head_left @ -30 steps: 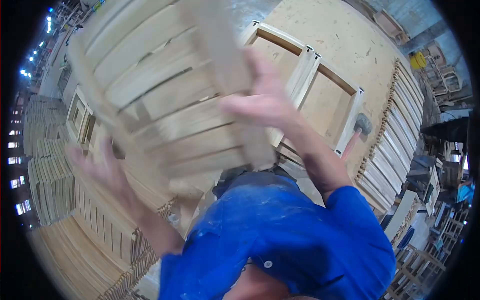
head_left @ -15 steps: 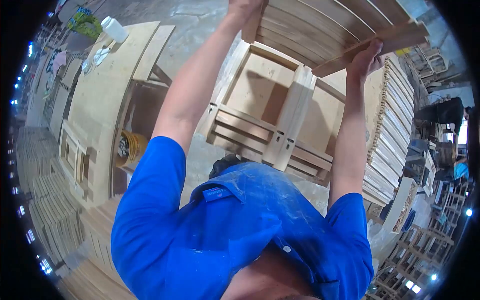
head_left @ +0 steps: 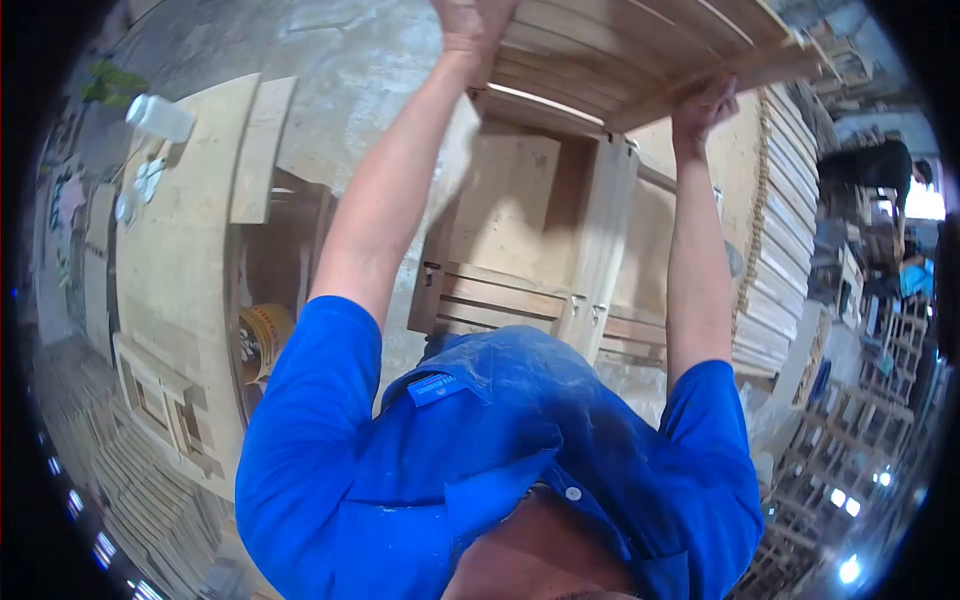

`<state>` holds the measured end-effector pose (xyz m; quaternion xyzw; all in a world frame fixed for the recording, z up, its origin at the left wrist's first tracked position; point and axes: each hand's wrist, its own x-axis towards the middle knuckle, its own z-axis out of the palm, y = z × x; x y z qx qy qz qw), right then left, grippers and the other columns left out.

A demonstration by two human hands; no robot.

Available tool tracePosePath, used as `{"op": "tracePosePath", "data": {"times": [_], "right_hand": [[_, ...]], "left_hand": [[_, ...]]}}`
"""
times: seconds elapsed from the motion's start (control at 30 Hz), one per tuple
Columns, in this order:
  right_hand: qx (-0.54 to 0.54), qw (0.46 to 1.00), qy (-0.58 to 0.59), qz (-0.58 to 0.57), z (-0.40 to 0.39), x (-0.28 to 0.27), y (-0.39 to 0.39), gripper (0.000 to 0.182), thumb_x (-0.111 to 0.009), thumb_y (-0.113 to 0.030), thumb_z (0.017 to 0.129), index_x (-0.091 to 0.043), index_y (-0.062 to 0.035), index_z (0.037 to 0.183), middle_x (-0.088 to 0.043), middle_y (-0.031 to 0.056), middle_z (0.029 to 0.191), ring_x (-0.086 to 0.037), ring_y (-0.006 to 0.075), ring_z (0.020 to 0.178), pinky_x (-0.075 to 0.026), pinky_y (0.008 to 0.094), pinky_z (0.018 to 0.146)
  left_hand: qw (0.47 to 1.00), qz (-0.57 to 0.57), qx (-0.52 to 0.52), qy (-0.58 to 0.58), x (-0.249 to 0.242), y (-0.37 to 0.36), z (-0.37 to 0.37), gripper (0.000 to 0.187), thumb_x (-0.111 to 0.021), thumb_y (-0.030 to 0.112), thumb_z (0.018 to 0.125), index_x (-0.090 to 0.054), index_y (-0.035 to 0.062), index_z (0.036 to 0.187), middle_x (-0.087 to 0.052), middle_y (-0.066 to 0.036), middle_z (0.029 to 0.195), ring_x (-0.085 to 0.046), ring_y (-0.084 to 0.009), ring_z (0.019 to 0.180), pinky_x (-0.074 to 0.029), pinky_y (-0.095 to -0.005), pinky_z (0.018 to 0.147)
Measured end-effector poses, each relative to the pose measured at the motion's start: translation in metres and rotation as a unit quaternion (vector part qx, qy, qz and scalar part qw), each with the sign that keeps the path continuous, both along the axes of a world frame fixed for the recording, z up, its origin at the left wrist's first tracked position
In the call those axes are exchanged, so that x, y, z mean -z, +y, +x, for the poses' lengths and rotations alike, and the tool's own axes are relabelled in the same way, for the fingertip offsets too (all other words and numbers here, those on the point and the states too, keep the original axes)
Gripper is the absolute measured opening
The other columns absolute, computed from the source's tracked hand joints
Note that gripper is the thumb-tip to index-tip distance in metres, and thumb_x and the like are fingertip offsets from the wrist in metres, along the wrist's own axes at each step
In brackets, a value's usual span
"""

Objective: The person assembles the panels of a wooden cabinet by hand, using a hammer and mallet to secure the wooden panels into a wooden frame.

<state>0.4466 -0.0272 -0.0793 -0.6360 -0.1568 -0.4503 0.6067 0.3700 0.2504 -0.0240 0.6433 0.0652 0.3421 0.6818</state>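
A slatted wooden panel (head_left: 620, 60) is held up at the top of the view. My left hand (head_left: 478, 22) grips its left edge, partly cut off by the frame's top. My right hand (head_left: 706, 108) is closed on the panel's lower right rail. Beneath the panel lies a wooden frame (head_left: 597, 240) with recessed boards, slats at its near end and small dark slots. The panel's lower edge is close above the frame's far end; whether they touch, I cannot tell.
On the left stands a wooden table (head_left: 185, 240) bearing a white bottle (head_left: 160, 118). A yellow bucket (head_left: 265, 340) sits beneath it. Stacked boards (head_left: 785, 230) are on the right. Another person (head_left: 870, 165) bends over at the far right.
The panel and both hands have shifted slightly left and lower its edge nearer the frame's far end. The whole view has turned somewhat, and the table appears further left.
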Motion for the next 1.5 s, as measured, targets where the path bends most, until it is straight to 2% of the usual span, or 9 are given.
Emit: {"op": "tracePosePath", "data": {"times": [0.27,0.57,0.7,0.83,1.1,1.13,1.23,1.4,1.5], "right_hand": [[-0.011,0.998,0.047,0.037,-0.002,-0.007,0.009,0.057,-0.052,-0.05,0.097,-0.054,-0.0009,0.068,-0.052,0.0006,0.061,-0.045,0.0124,0.064,-0.038,0.0354,0.059],[0.02,0.98,0.102,-0.169,-0.001,-0.006,-0.021,0.057,-0.051,-0.05,0.098,-0.061,0.0023,0.078,-0.063,0.0143,0.069,-0.057,0.0242,0.068,-0.044,0.0375,0.069],[0.055,0.916,0.312,-0.245,-0.061,0.029,-0.164,0.044,-0.063,-0.039,0.093,-0.066,0.0026,0.107,-0.065,0.0138,0.086,-0.059,0.0277,0.079,-0.047,0.0368,0.074],[0.287,0.596,0.644,-0.384,-0.182,0.152,-0.349,0.076,-0.043,-0.058,0.09,-0.061,0.0093,0.12,-0.06,0.036,0.119,-0.057,0.0511,0.114,-0.043,0.0508,0.099],[0.257,0.7,0.588,-0.313,-0.194,0.17,-0.371,0.062,-0.05,-0.048,0.093,-0.059,0.0097,0.115,-0.068,0.0288,0.102,-0.062,0.0455,0.101,-0.045,0.0501,0.094],[0.162,0.71,0.685,-0.039,-0.192,0.133,-0.354,0.049,-0.062,-0.036,0.09,-0.058,0.009,0.108,-0.067,0.0184,0.081,-0.066,0.0327,0.08,-0.052,0.0445,0.075],[0.101,0.805,0.566,-0.148,-0.198,0.011,-0.277,0.041,-0.07,-0.026,0.085,-0.056,0.0052,0.106,-0.057,0.0077,0.072,-0.059,0.0183,0.061,-0.048,0.0332,0.052],[-0.019,0.845,0.458,-0.276,-0.202,-0.249,-0.153,0.054,-0.071,-0.021,0.081,-0.052,0.0014,0.127,-0.059,0.0028,0.09,-0.057,0.0161,0.082,-0.047,0.0289,0.071],[0.091,0.921,0.159,-0.343,-0.206,-0.372,-0.11,0.049,-0.068,-0.02,0.081,-0.051,0.0001,0.123,-0.058,0.0042,0.088,-0.058,0.0169,0.08,-0.048,0.0303,0.069]], "left_hand": [[0.996,0.005,-0.054,-0.066,0.017,-0.006,0.016,0.019,-0.083,0.013,0.075,-0.069,0.0043,0.084,-0.062,0.003,0.074,-0.053,-0.0076,0.066,-0.044,-0.0267,0.058],[0.986,0.096,-0.106,-0.091,0.023,-0.003,0.027,0.018,-0.08,0.011,0.077,-0.067,0.0028,0.086,-0.062,0.003,0.075,-0.054,-0.0092,0.068,-0.046,-0.0281,0.06],[0.995,0.041,-0.069,-0.067,0.025,-0.004,0.028,0.017,-0.079,0.011,0.079,-0.067,0.0029,0.088,-0.061,0.004,0.076,-0.053,-0.009,0.069,-0.046,-0.0274,0.061],[0.991,0.041,-0.084,-0.094,0.024,-0.007,0.033,0.016,-0.077,0.009,0.081,-0.066,0.0019,0.089,-0.06,0.005,0.077,-0.052,-0.008,0.069,-0.045,-0.0258,0.058],[0.996,0.032,-0.068,-0.053,0.015,-0.005,0.03,0.025,-0.083,0.014,0.073,-0.066,0.0006,0.084,-0.066,0.001,0.074,-0.057,-0.0131,0.067,-0.049,-0.0311,0.064],[0.994,0.056,-0.085,-0.046,0.013,-0.004,0.03,0.024,-0.083,0.014,0.074,-0.066,0.0008,0.084,-0.065,0.001,0.074,-0.057,-0.0114,0.067,-0.049,-0.0303,0.063],[0.986,0.093,-0.127,-0.05,0.019,-0.002,0.035,0.024,-0.083,0.014,0.074,-0.066,0.0008,0.084,-0.065,0.001,0.074,-0.056,-0.0095,0.067,-0.048,-0.0297,0.062],[0.991,0.058,-0.118,-0.025,0.017,-0.007,0.03,0.026,-0.083,0.014,0.074,-0.067,0.0,0.089,-0.064,-0.001,0.078,-0.056,-0.0113,0.071,-0.049,-0.0325,0.064],[0.993,0.033,-0.097,-0.051,0.025,-0.006,0.037,0.026,-0.082,0.012,0.075,-0.067,-0.0001,0.092,-0.065,-0.002,0.084,-0.057,-0.0112,0.077,-0.049,-0.0314,0.068]]}}
